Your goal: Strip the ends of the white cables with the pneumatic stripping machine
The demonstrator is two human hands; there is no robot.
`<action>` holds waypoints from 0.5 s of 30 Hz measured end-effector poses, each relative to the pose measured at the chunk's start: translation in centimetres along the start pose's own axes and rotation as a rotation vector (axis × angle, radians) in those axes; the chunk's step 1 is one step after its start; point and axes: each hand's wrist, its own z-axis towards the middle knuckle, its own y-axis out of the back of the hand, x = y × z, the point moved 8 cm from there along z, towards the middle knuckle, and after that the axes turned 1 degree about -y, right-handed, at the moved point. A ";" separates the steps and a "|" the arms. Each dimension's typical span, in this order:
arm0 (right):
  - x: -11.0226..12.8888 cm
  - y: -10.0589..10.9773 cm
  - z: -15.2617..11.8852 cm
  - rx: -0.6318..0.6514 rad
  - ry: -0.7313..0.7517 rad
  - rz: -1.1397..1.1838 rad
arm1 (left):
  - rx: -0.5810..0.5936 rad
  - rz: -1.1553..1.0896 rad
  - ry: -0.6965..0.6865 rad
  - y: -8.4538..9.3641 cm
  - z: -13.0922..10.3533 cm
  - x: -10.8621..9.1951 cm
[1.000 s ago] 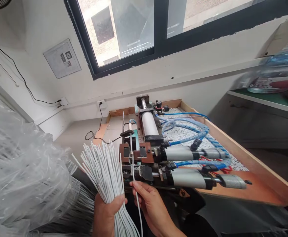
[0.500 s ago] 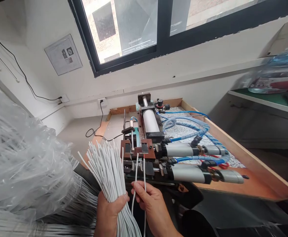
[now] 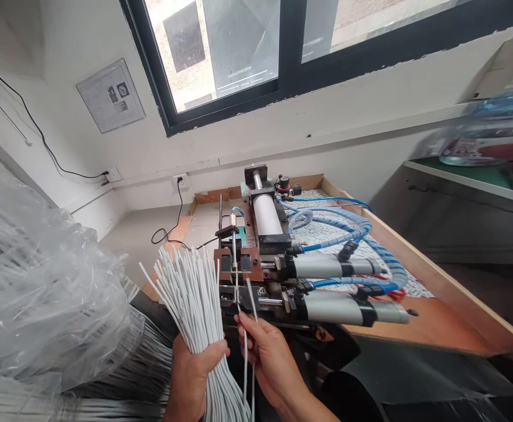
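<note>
My left hand [image 3: 195,369] is closed around a thick bundle of white wires [image 3: 195,316], whose loose ends fan upward. Beside it, my right hand [image 3: 272,357] pinches a single white wire [image 3: 245,346] between thumb and fingers. That wire's upper end reaches between the dark jaws [image 3: 248,298] of a pneumatic machine. A second white wire [image 3: 252,302] passes along the same hand, its tip outside the jaws, near the brown plate [image 3: 252,258]. Extended rods of two silver air cylinders [image 3: 333,309] join the jaws from the right.
The machine sits in a shallow wooden tray [image 3: 454,305] with blue air hoses [image 3: 357,225] looping at its back right. Plastic-wrapped wire bundles [image 3: 54,281] fill the left side. A green-topped shelf [image 3: 471,173] holds a clear plastic bottle [image 3: 480,140] at right.
The jaws and brown plate pieces have slid left as the cylinder rods extended. My right hand's pinched wire has shifted left and its end is now between the jaws. The bundle stays put.
</note>
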 end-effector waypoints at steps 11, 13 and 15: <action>-0.2 -1.2 -1.5 0.142 0.085 -0.173 | 0.147 -0.107 -0.004 -1.4 -1.2 0.2; 0.0 -0.6 -1.7 0.103 0.112 -0.183 | 0.121 -0.143 0.037 -1.0 -1.3 0.9; 0.3 -0.1 -1.9 0.073 0.129 -0.186 | 0.080 -0.153 0.090 -0.6 -1.3 1.5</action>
